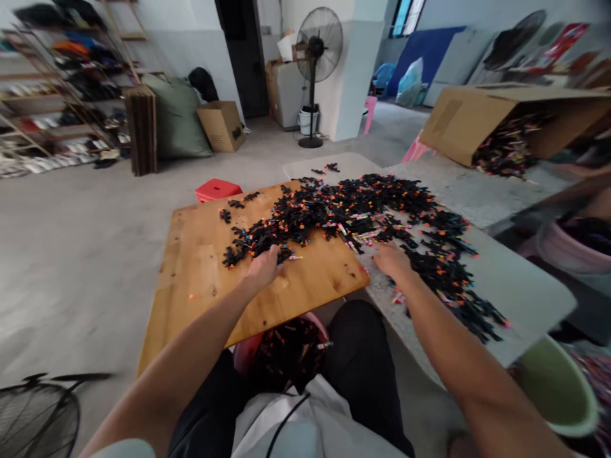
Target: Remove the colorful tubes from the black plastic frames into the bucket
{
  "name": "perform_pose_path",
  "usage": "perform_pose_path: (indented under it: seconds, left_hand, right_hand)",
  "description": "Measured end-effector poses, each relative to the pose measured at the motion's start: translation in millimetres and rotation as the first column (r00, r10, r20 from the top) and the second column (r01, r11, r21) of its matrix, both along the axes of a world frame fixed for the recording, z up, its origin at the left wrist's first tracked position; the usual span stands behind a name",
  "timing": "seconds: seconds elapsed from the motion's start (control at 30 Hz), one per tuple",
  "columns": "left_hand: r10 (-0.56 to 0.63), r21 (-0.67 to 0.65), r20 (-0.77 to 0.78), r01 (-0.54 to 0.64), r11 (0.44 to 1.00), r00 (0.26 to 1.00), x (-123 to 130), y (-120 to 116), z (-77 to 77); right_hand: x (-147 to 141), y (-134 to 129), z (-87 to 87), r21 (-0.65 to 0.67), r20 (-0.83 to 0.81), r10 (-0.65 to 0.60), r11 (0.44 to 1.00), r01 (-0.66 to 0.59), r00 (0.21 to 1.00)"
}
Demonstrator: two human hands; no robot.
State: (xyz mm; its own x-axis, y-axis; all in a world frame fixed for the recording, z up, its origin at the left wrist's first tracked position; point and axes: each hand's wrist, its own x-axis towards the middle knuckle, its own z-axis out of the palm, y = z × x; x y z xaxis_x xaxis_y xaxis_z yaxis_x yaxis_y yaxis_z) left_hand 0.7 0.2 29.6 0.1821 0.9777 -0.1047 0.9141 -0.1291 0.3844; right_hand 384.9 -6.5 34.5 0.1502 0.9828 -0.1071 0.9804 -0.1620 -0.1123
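Between the person's knees sits a pink tub [242, 357]. Across the wooden board [191, 267] and pale tabletop [534, 286] spreads a heap of black pieces [305, 213]. The left hand [264, 267] curls its fingers at the heap's near edge, the right hand [392, 261] beside some patterned pieces [370, 236]; I can't tell whether either grips anything. Beyond, a carton [461, 127] bears print too blurred to read.
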Motion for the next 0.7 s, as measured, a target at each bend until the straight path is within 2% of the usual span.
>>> perform_pose_path:
  seconds: [0.07,0.13,0.23,0.3,0.33,0.4,0.47,0.53,0.6,0.7]
  left_hand:
    - [0.065,-0.044,0.247,-0.056,0.997,0.967,-2,-5,0.9]
    - [0.161,-0.155,0.514,-0.093,0.984,0.842,-3,-11,0.2]
    - [0.272,-0.312,0.707,-0.057,0.948,0.653,-1,-22,1.1]
    - [0.281,-0.344,0.796,0.019,0.939,0.536,2,-32,5.6]
    - [0.275,-0.348,0.843,0.078,0.934,0.463,5,-38,9.2]
    - [0.251,-0.334,0.902,0.200,0.921,0.352,10,-49,19.1]
    - [0.206,-0.308,0.919,0.286,0.907,0.335,15,-60,30.9]
    - [0.149,-0.278,0.922,0.342,0.897,0.358,20,-68,42.7]
    - [0.085,-0.241,0.919,0.378,0.894,0.384,23,-75,52.2]
    - [0.033,-0.207,0.914,0.395,0.895,0.404,25,-82,59.5]
  right_hand:
    - [13,10,-9.2,-0.047,0.025,0.015,0.999,-0.014,1.000]
    - [20,14,-16.3,-0.053,0.034,0.043,0.998,-0.041,0.998]
    - [13,8,-15.7,0.082,-0.023,0.019,0.997,-0.017,1.000]
    - [-7,-5,-6.8,0.192,-0.219,0.049,0.981,-0.006,0.974]
    - [-21,-14,-0.5,0.223,-0.356,0.098,0.975,-0.017,0.929]
    - [-55,-36,13.5,0.250,-0.632,0.243,0.963,-0.103,0.736]
    - [-89,-58,26.4,0.273,-0.761,0.323,0.946,-0.175,0.563]
    - [-115,-74,36.3,0.309,-0.811,0.366,0.931,-0.197,0.457]
    - [-131,-83,42.7,0.334,-0.830,0.381,0.925,-0.183,0.407]
    - [-140,-88,49.4,0.353,-0.822,0.390,0.921,-0.166,0.415]
